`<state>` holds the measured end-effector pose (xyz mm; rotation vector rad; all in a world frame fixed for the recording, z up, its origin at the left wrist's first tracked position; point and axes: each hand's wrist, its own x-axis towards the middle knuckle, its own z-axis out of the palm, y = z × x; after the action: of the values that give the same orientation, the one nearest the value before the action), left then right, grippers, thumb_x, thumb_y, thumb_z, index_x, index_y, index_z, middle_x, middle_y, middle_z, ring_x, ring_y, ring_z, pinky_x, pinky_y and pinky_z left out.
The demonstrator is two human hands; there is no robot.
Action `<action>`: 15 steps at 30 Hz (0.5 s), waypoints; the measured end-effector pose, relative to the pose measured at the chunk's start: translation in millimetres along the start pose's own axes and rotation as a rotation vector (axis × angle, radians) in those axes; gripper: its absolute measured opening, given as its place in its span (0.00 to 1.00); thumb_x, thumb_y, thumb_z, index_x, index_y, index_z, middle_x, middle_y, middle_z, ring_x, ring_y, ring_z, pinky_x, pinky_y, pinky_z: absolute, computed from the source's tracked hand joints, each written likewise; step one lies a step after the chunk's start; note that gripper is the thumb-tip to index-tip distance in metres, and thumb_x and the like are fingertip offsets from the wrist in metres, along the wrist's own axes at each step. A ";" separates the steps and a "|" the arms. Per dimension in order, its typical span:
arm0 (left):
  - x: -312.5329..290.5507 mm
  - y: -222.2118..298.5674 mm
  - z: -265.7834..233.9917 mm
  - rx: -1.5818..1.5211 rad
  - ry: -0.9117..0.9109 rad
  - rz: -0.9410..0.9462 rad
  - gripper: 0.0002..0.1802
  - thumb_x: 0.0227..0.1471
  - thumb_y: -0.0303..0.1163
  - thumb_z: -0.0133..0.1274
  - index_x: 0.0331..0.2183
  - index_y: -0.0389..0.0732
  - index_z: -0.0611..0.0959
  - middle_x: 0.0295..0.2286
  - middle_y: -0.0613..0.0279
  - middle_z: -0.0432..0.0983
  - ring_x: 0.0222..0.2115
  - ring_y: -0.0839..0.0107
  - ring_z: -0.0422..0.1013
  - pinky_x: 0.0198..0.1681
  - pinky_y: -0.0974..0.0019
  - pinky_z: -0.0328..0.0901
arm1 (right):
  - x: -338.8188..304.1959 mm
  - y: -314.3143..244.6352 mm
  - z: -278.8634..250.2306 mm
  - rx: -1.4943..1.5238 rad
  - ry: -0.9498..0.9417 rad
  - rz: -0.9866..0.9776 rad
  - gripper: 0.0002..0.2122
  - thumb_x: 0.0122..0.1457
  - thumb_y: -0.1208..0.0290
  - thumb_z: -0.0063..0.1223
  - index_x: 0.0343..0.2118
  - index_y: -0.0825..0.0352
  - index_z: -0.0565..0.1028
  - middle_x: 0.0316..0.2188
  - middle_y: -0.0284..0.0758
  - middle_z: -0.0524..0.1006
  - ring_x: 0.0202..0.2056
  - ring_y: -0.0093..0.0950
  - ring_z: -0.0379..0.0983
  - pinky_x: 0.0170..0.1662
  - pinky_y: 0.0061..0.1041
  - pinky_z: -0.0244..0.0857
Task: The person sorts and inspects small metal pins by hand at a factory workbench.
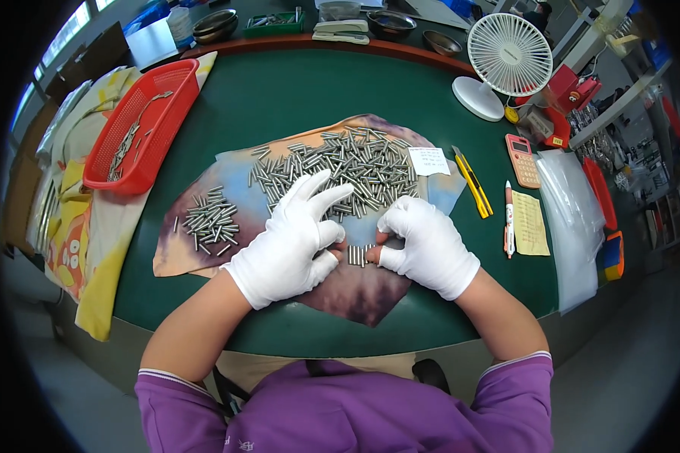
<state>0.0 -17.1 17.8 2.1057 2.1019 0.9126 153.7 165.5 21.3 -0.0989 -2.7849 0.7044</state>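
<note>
Both my hands wear white gloves with bare fingertips showing at some fingers. Between them, a short row of small metal pins lies side by side on a tie-dyed cloth. My left hand is at the row's left end, its thumb and index tips close together beside the pins and its other fingers spread. My right hand is curled, with thumb and index fingertips closed at the row's right end, seemingly on a metal pin there. A large heap of metal pins lies just beyond the hands. A smaller pile of pins sits left.
On the green table, a red basket holds metal parts at left. Right of the cloth are a yellow cutter, pen, calculator, yellow note and clear plastic bags. A white fan stands far right.
</note>
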 end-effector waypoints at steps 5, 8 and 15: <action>-0.9 0.3 0.9 0.037 0.055 -0.039 0.06 0.40 0.27 0.59 0.26 0.40 0.80 0.54 0.44 0.67 0.59 0.35 0.55 0.63 0.38 0.51 | 2.2 -5.3 8.9 -0.030 0.073 -0.053 0.14 0.43 0.62 0.69 0.27 0.62 0.75 0.28 0.37 0.73 0.34 0.39 0.73 0.37 0.37 0.67; -1.3 -1.1 2.0 0.041 0.056 -0.059 0.05 0.41 0.28 0.59 0.25 0.40 0.80 0.54 0.44 0.67 0.59 0.35 0.55 0.63 0.38 0.51 | 2.8 -6.9 11.0 -0.006 0.086 -0.110 0.15 0.43 0.60 0.69 0.28 0.62 0.76 0.28 0.36 0.73 0.34 0.39 0.72 0.37 0.37 0.67; -1.0 -1.0 2.9 0.031 0.038 -0.042 0.04 0.41 0.28 0.59 0.25 0.39 0.81 0.54 0.43 0.67 0.59 0.35 0.56 0.63 0.39 0.51 | 3.9 -10.9 9.6 -0.114 0.008 -0.192 0.17 0.42 0.58 0.70 0.31 0.61 0.76 0.29 0.35 0.73 0.34 0.37 0.71 0.36 0.36 0.66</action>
<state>0.4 -16.9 14.6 2.0668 2.1838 0.9288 147.3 152.0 19.3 0.1423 -2.7774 0.4980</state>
